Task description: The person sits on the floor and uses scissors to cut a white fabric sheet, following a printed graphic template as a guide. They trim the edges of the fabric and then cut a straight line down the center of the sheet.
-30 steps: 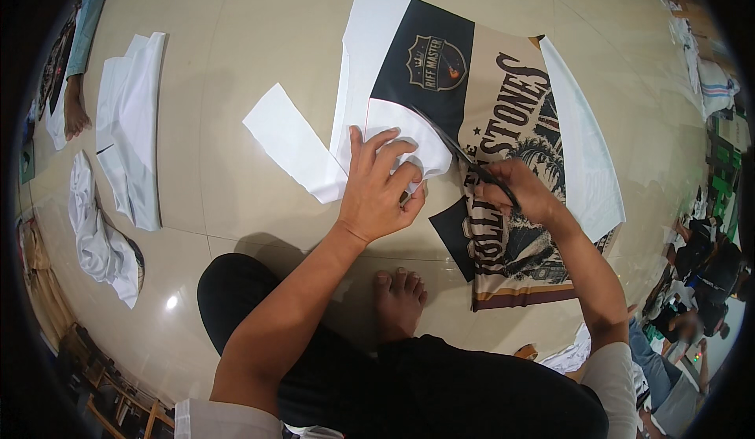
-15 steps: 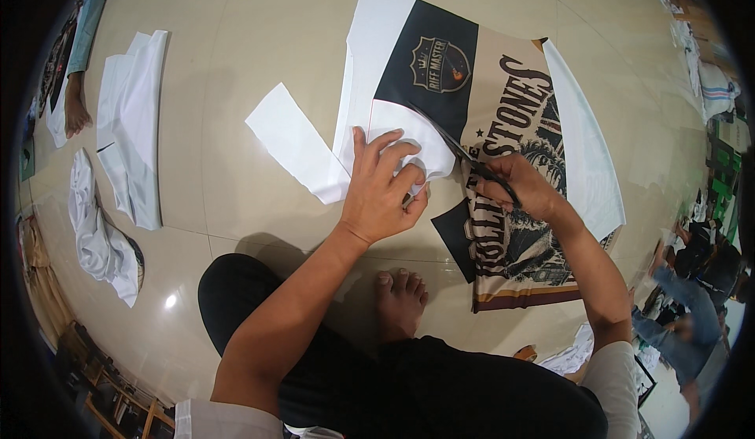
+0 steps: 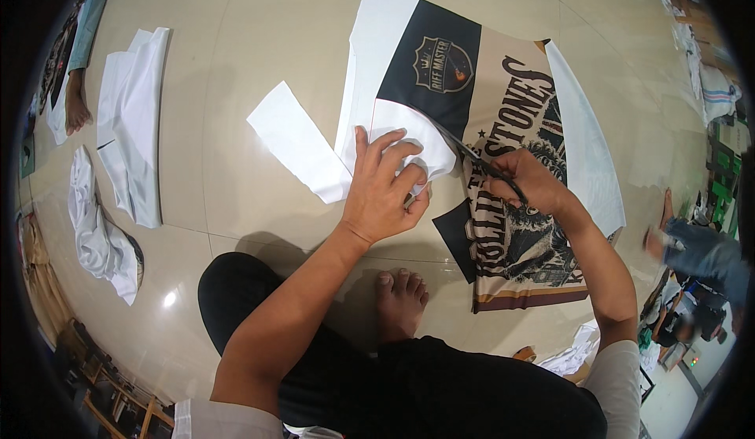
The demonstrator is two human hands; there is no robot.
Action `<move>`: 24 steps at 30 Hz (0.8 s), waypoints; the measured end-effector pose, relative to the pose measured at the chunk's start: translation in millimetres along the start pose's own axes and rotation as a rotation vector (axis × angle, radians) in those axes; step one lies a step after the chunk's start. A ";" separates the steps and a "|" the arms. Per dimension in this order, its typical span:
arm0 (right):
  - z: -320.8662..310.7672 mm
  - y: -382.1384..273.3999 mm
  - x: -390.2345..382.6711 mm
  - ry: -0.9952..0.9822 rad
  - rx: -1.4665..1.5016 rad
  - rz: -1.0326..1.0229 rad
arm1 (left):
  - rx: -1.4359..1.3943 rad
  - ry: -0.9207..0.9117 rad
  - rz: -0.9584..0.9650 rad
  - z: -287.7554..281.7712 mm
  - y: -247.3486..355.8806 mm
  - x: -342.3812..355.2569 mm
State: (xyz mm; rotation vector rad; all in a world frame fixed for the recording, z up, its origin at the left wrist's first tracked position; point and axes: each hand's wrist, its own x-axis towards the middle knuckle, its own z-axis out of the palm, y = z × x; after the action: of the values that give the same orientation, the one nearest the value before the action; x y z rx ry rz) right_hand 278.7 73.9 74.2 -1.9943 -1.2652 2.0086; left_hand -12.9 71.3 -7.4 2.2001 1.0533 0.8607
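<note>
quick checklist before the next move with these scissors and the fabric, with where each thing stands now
1. Right hand holding the scissors by the handles: ok
2. Left hand resting on the white fabric: ok
3. Left fingers clear of the blades: ok, white fabric shows between them
4. White fabric smooth beside the left thumb: not ok, it looks bunched there
5. How far the blades are open: cannot tell, they look too narrow in this view
6. Bare foot off the printed fabric: ok, floor shows between

Right hand (image 3: 525,181) hides some printed fabric (image 3: 503,85). Person (image 3: 704,254) at right blurred, cut off. 1 denim leg (image 3: 93,22) cut at top.
</note>
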 end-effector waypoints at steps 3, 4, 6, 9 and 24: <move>-3.1 -0.2 -0.4 0.004 -0.021 0.009 | 0.012 -0.005 0.002 0.8 -1.0 -0.1; -3.9 -0.1 -0.1 -0.005 -0.012 -0.017 | 0.016 -0.006 0.003 1.0 -1.2 -0.1; -5.5 0.2 1.1 -0.002 -0.028 0.004 | 0.006 -0.002 0.002 0.8 -0.5 -0.6; -8.8 0.7 2.2 -0.002 -0.028 -0.001 | -0.004 0.005 0.002 0.6 0.3 -0.5; -22.3 -13.1 13.2 -0.069 -0.085 -0.009 | -0.004 -0.002 0.005 0.2 -1.0 -0.4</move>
State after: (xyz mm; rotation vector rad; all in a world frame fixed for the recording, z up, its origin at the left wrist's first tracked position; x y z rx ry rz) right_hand 288.9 101.1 74.3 -1.9667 -1.3937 2.0705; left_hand -13.5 71.4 -8.4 2.2012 1.0448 0.8620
